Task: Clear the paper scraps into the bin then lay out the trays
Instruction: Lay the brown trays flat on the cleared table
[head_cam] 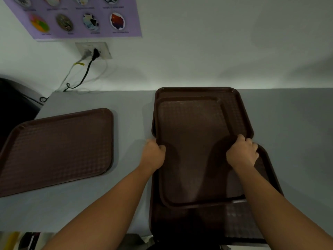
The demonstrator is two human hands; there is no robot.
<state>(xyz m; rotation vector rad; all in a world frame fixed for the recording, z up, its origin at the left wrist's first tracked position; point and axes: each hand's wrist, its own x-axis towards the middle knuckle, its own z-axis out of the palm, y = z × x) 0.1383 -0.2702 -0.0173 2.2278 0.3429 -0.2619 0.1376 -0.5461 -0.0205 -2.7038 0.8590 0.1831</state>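
Gripping top tray: left hand and right hand each curl round a long edge, opposite one another, likely to keep it level for lifting off the stack.
Stack: more brown trays beneath, askew, on the grey table.
Laid-out tray: flat at left, well apart, probably leaving room between.
Paper scraps: none in view.

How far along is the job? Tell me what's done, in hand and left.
Done: no paper scraps show on the table; the left tray lies flat. In hand: left hand and right hand grip the top tray by its side edges. Left, likely: set it down, then space out the far tray and near tray under it.
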